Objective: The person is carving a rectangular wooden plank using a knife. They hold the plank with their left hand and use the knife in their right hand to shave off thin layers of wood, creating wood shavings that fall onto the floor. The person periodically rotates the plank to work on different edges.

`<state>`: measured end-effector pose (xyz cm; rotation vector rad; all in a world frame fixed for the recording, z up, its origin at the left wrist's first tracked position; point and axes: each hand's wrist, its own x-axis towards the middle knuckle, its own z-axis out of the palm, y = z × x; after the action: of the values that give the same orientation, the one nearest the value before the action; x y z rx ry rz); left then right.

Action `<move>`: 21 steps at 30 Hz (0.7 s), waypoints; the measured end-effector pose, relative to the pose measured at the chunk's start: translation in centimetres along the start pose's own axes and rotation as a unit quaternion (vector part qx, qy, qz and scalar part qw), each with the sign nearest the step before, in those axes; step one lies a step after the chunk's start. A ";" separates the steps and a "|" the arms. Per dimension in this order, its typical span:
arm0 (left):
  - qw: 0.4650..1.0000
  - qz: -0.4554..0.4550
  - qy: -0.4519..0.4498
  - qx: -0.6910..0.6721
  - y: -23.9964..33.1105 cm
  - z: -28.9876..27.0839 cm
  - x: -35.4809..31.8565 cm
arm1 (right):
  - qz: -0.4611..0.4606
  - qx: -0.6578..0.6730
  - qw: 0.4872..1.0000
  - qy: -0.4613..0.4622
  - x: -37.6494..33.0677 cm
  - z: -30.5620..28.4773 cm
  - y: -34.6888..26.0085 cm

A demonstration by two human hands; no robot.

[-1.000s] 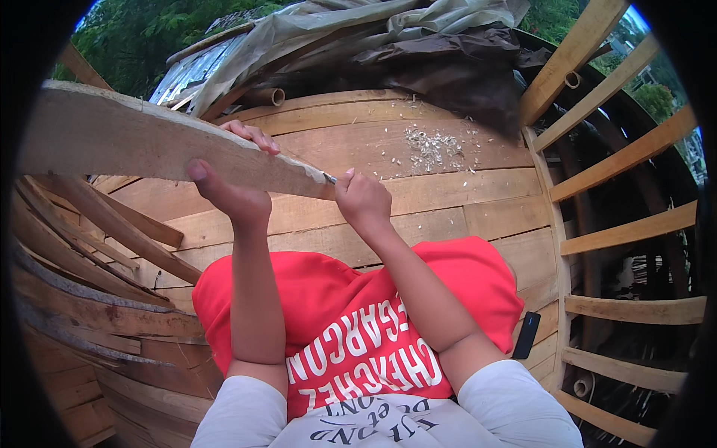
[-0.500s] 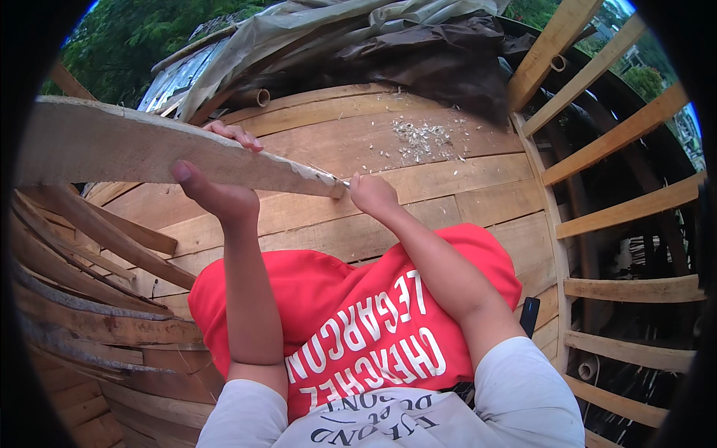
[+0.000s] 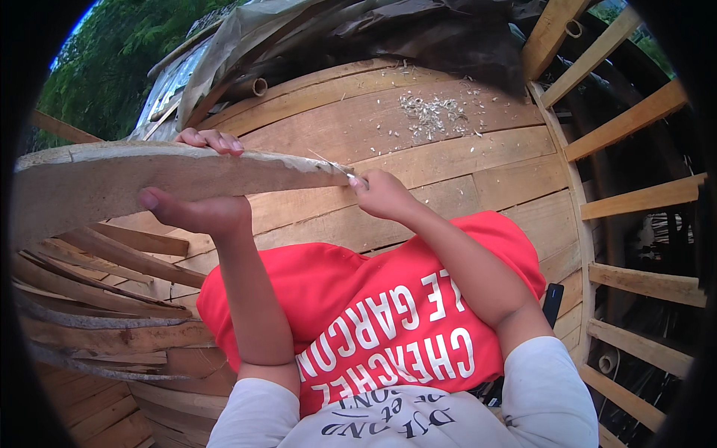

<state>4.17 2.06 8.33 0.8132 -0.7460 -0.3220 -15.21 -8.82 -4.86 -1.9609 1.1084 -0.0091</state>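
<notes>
A long, rough wooden board (image 3: 97,183) reaches from the left edge toward the middle, its narrow end in front of me. My left hand (image 3: 205,214) is closed around it, thumb against the near face and fingers over the upper edge. At the narrow end, my right hand (image 3: 385,196) is closed on a thin tool that looks like a knife (image 3: 337,166). Its handle is hidden in the fist, and the thin part lies along the board's upper edge. Pale fresh wood shows on that edge.
Wood shavings (image 3: 433,116) lie scattered on the plank floor (image 3: 388,228) ahead. A slatted railing (image 3: 635,194) runs along the right. Several curved planks (image 3: 112,336) are at the left. Dark plastic sheeting (image 3: 448,45) and a bamboo pole end (image 3: 259,86) are at the far side.
The board's left end has dropped in the picture, so it lies more level. My right hand has shifted slightly right, still at the narrow end. The left hand keeps its grip.
</notes>
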 end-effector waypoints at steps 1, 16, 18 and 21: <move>1.000 0.004 0.013 0.008 0.1 -0.2 -0.3 | -0.039 0.036 0.998 0.018 -0.1 0.8 -1.5; 0.995 0.036 0.058 0.070 0.4 0.8 -0.6 | -0.252 0.038 0.937 0.240 1.9 5.2 -0.5; 0.995 0.041 0.072 0.063 0.3 0.7 -0.5 | -0.250 0.028 0.935 0.252 1.4 5.3 -0.1; 0.995 0.042 0.069 0.050 -0.4 0.8 -1.0 | -0.238 0.024 0.937 0.254 0.9 4.7 0.3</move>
<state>2.88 1.90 7.93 0.8865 -0.6689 -0.1517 -13.10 -6.35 -8.35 -2.1963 0.8943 -0.8360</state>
